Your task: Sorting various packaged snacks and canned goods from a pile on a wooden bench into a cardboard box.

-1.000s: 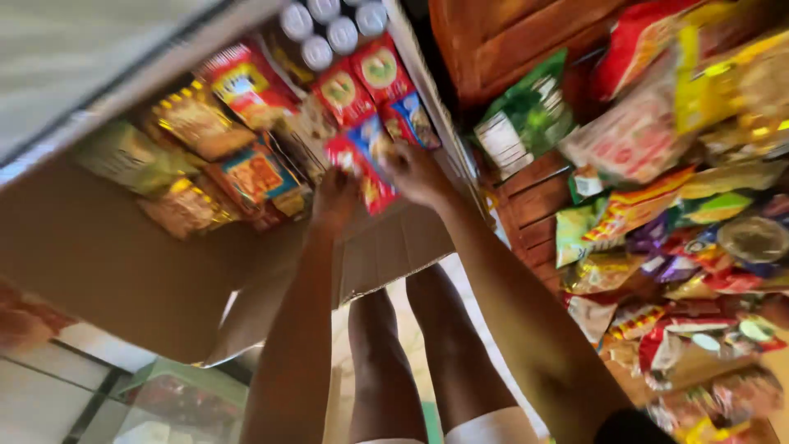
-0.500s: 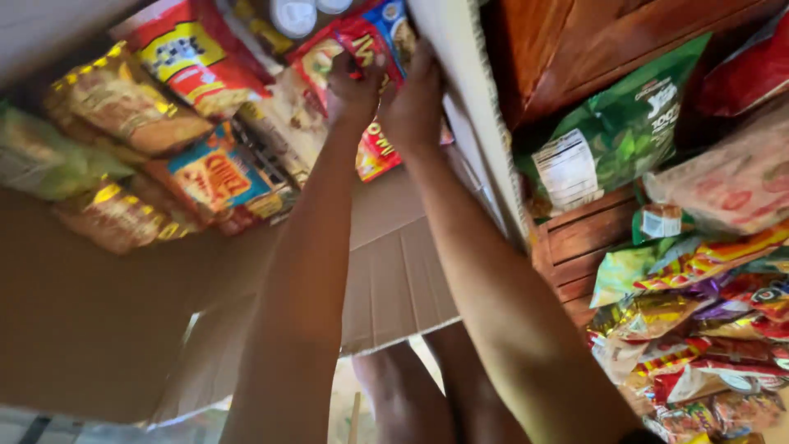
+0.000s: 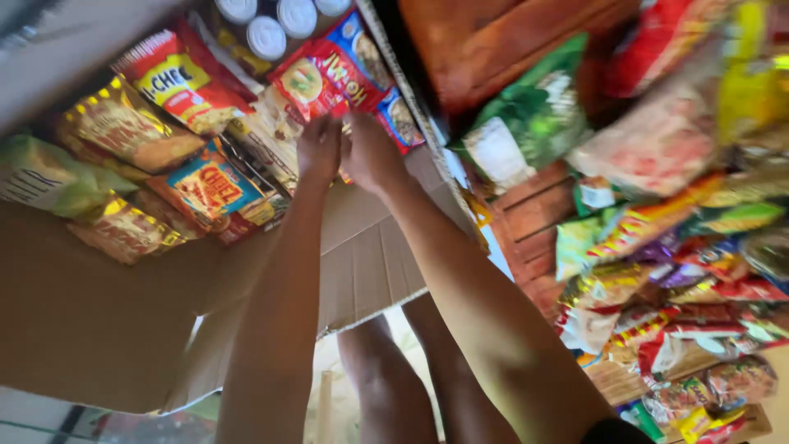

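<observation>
Left hand [image 3: 319,148] and right hand [image 3: 370,152] side by side inside cardboard box [image 3: 99,329], touching red noodle packets [image 3: 316,82]; fingers' closure unclear, hidden among packets.

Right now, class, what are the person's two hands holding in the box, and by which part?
Cannot be told. The left hand and right hand reach among red packets inside the cardboard box; blur hides any grip.
</observation>
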